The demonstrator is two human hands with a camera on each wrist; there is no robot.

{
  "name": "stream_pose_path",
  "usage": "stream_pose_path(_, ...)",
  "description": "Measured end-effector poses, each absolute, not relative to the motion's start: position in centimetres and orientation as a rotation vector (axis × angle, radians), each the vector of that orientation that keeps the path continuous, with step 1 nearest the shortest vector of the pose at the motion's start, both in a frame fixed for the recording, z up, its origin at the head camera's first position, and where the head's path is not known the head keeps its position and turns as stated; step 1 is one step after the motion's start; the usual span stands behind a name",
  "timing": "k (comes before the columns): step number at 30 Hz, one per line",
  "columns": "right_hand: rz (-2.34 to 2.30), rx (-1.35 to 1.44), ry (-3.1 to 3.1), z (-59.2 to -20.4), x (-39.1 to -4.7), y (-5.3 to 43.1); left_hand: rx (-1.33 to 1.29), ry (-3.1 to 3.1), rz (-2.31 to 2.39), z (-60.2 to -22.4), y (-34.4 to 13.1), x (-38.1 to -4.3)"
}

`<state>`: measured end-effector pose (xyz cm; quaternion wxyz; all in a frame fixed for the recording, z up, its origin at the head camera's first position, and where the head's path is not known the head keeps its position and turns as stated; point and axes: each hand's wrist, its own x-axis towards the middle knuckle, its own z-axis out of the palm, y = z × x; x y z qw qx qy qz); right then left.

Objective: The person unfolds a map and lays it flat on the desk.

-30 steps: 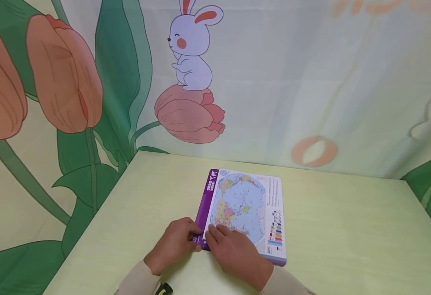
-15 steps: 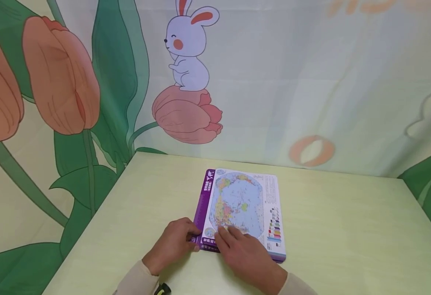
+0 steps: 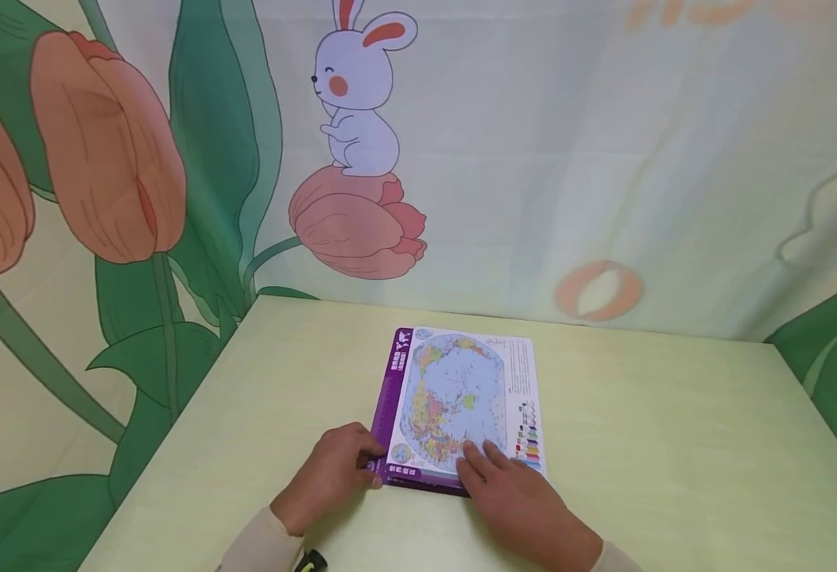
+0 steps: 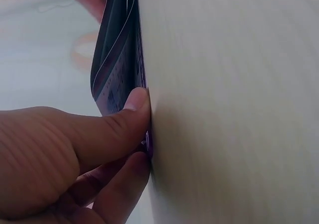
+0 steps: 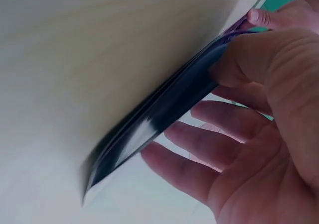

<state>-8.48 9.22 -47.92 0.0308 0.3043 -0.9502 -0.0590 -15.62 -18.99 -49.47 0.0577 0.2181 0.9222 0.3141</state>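
Note:
A folded world map with a purple band and coloured legend lies on the pale table. My left hand pinches its near left corner, thumb at the table side in the left wrist view, where the layers bulge apart above the tabletop. Along the near edge is my right hand, fingers lying over the printed top. In the right wrist view, the right thumb sits against the dark underside of the raised upper layer while the other fingers pass over its far side. The thumb is hidden in the head view.
The light yellow-green table extends to both sides of the map. A hanging cloth printed with tulips and a white rabbit stands behind it. A black strap shows by the left sleeve.
My right hand has slid rightward along the map's near edge, uncovering the lower left corner of the top layer. The left hand keeps its grip at the corner. The view has shifted slightly.

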Motion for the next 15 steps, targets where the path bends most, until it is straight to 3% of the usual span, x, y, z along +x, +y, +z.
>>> stream_pose_path(15, -0.005, 0.906, -3.020, -47.1, -8.0, 12.1, 0.692, 2.812, 0.842, -49.2, -18.8, -15.4)
